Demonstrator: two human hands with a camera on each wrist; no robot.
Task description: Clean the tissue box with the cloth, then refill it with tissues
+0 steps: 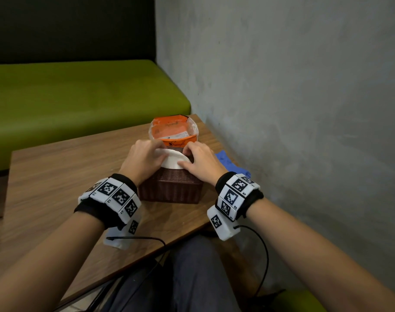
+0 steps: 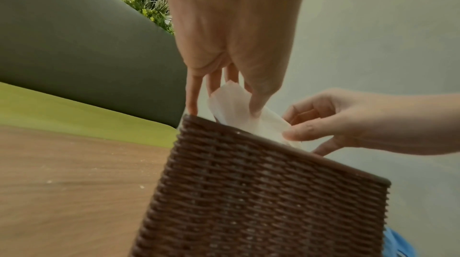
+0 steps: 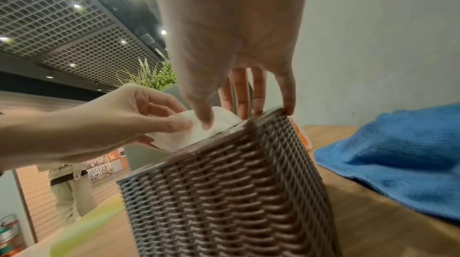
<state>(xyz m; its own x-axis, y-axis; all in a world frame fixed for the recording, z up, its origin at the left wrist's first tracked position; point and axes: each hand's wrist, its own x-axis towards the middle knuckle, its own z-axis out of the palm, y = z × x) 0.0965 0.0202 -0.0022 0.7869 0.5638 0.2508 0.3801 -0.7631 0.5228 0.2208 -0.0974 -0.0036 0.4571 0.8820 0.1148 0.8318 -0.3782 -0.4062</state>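
A brown wicker tissue box stands on the wooden table in front of me. A bent stack of white tissues sits half inside its open top. My left hand pinches the stack's left end, thumb in front and fingers behind. My right hand pinches the right end, its thumb pressing on the tissues and its outer fingers touching the box rim. The blue cloth lies on the table just right of the box.
An opened orange tissue pack lies right behind the box. A grey wall runs close along the table's right edge. A green bench stands beyond the table. A person stands far off.
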